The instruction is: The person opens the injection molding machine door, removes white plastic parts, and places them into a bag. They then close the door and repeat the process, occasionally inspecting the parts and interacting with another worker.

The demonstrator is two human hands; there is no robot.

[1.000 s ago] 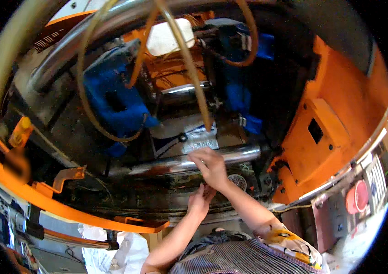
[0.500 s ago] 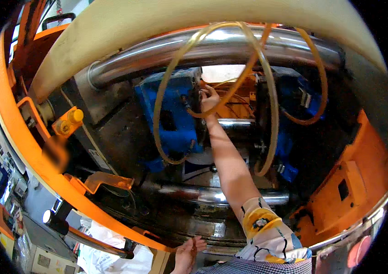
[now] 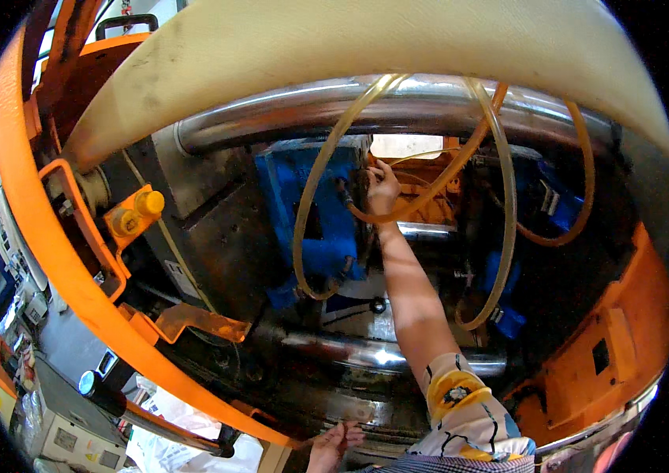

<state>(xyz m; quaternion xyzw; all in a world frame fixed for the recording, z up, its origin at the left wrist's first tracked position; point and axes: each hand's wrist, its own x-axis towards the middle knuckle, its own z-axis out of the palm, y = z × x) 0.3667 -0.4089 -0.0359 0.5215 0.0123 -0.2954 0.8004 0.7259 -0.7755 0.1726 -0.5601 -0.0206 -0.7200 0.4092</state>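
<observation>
My right hand (image 3: 383,189) is deep inside a moulding machine, at the inner face of the left blue mould half (image 3: 283,183). Its fingers are bent and drawn together against that face; whatever they grip there is too small to make out. An amber hose (image 3: 429,197) crosses in front of the wrist. Across the gap stands the other blue mould half (image 3: 564,206), largely in shadow. Low in the picture my left hand (image 3: 336,446) hovers by the machine's near edge, fingers stretched out and holding nothing.
Polished tie bars run above (image 3: 271,118) and below (image 3: 350,351) my right arm. Clear hoses (image 3: 300,229) loop down around the mould. An orange guard frame (image 3: 82,292) curves along the left, with a yellow knob (image 3: 149,202) beside it. An orange panel (image 3: 594,339) rises at right.
My view has shifted, so the machine sits further right and lower in the picture. My right hand stays at the mould face, and my left hand remains near the front edge.
</observation>
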